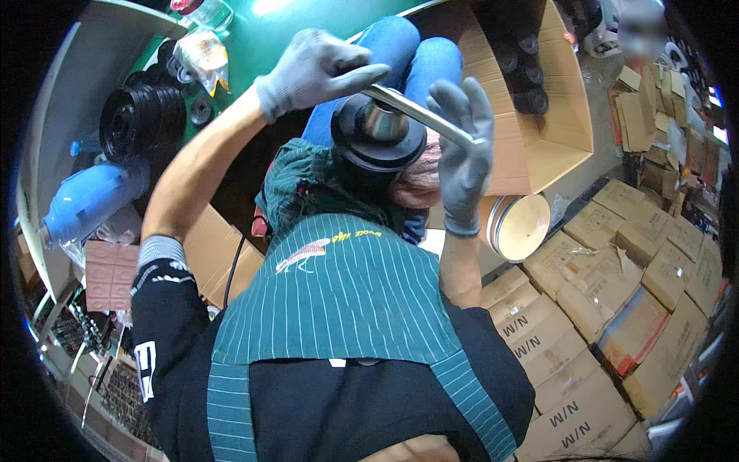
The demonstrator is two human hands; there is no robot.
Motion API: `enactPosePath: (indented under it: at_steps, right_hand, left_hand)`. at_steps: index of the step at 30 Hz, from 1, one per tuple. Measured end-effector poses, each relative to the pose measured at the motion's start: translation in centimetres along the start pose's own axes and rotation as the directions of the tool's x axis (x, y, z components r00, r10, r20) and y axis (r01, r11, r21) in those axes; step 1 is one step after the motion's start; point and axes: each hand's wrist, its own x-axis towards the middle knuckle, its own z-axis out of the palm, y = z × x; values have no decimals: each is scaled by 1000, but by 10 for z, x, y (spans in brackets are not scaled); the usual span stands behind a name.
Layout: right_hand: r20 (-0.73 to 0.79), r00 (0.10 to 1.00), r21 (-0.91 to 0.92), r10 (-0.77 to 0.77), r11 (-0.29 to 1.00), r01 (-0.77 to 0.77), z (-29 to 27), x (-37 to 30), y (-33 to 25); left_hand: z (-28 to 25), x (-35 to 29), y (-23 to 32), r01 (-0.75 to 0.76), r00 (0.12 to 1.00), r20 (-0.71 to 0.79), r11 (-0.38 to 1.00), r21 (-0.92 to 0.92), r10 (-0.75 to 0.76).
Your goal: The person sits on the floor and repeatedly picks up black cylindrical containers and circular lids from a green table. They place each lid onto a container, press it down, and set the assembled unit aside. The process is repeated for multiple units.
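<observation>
Gripping a smooth steel rod [419,115] from both sides, we close our grey knit-gloved left hand [319,69] on its upper end, while our right hand [462,158] presses it with fingers stretched open. The rod runs into a round black disc [377,142] with a shiny metal centre, above our lap. Brown cardboard boxes [600,308] lie stacked at right.

An open cardboard box [539,115] holds dark round parts; flat brown cartons [608,292] lie stacked to the right; a blue cylinder [88,200] rests left, below black discs [142,119].
</observation>
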Motion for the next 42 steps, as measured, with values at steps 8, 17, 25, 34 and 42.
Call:
enactPosePath:
  at_steps: [8, 17, 25, 34, 42]
  right_hand:
    - [156, 976, -861, 150, 505, 59, 6, -18, 0]
    - [233, 971, -747, -57, 628, 217, 14, 5, -31]
    - [-169, 908, 357, 384, 882, -307, -33, 94, 33]
    - [361, 690, 562, 628, 444, -698, 19, 211, 119]
    - [435, 613, 430, 660, 445, -785, -8, 194, 179]
  left_hand:
    - [15, -68, -87, 793, 486, -237, 539, -284, -841]
    - [25, -71, -150, 881, 471, -395, 445, 160, -789]
    - [-8, -84, -33, -18, 921, -371, 965, 263, 118]
    - [-102, 9, -98, 456, 699, -696, 852, 256, -165]
    - [-224, 134, -347, 846, 441, -769, 502, 182, -464]
